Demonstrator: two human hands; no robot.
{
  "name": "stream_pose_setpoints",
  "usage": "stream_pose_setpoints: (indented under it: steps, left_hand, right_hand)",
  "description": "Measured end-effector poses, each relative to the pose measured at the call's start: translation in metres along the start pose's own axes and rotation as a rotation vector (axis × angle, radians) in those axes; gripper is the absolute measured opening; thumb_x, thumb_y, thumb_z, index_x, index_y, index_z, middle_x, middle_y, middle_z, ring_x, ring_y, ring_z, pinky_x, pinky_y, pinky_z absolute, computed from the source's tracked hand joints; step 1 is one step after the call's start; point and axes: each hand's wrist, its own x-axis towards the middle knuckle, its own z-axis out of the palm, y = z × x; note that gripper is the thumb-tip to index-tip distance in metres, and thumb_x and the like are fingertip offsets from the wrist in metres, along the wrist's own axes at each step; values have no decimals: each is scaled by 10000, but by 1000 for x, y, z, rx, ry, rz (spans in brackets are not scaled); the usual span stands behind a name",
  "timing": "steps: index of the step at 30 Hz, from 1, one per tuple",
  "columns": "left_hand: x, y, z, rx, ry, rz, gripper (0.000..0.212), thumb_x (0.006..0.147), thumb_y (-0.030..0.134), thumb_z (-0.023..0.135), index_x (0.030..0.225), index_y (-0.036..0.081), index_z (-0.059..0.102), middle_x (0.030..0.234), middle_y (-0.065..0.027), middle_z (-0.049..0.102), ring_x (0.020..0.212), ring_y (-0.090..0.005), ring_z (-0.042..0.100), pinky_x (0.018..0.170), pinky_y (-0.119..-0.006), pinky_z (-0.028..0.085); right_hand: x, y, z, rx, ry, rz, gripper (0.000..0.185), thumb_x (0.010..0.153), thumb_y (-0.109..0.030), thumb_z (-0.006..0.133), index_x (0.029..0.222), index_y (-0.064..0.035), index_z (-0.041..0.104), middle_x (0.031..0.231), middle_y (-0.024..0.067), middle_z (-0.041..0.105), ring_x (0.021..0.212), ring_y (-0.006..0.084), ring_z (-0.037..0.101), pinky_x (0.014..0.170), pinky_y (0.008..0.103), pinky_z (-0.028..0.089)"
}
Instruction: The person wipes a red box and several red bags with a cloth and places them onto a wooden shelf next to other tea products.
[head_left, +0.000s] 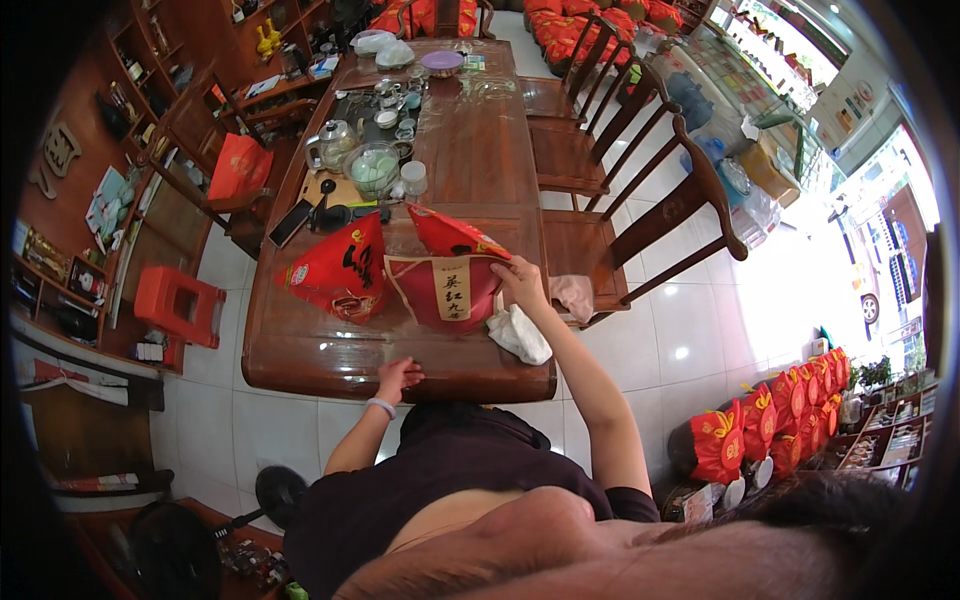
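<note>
My right hand (521, 283) pinches the upper right corner of a dark red pouch (409, 289) with a tan label bearing writing, which stands near the front of a wooden table (360, 364). Left of it, a bright red bag (334, 274) with dark lettering leans on the tabletop. Another red bag (457, 234) is behind the pouch, partly hidden by it. A crumpled white cloth (519, 335) lies below my right wrist. My left hand (401, 377), with a pale bangle on its wrist, rests at the front edge, fingers loosely curled and holding nothing.
Behind the bags are a smartphone (290, 223), a glass bowl of cups (372, 169), a glass teapot (331, 144) and a lidded jar (413, 178). Wooden chairs (660, 217) line the right side. A red plastic stool (180, 306) stands on the left, near an armchair.
</note>
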Motion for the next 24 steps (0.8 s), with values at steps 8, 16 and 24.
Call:
stream_pose_setpoints:
  steps: [8,16,24]
  left_hand:
    - [23,112,-50,-15,563,615,463,685,180,725,1055,53,477,950,-49,558,834,-145,527,726,-280,441]
    - [28,182,-45,-28,258,720,292,760,98,637,1004,-37,553,993,-119,580,825,-210,565,725,-348,487]
    - [15,199,-22,-40,262,723,294,752,215,658,873,-45,591,827,-73,596,671,-160,529,603,-290,456]
  right_hand:
    - [-5,-40,23,-35,137,-238,144,773,-102,616,827,30,599,638,44,541,573,91,468,529,244,377]
    - [-21,-124,-1,432,216,121,165,807,-118,587,735,23,540,644,-45,489,608,30,401,522,225,361]
    - [-57,-171,-78,24,264,-418,166,763,-62,600,713,40,479,668,91,460,564,188,449,511,284,345]
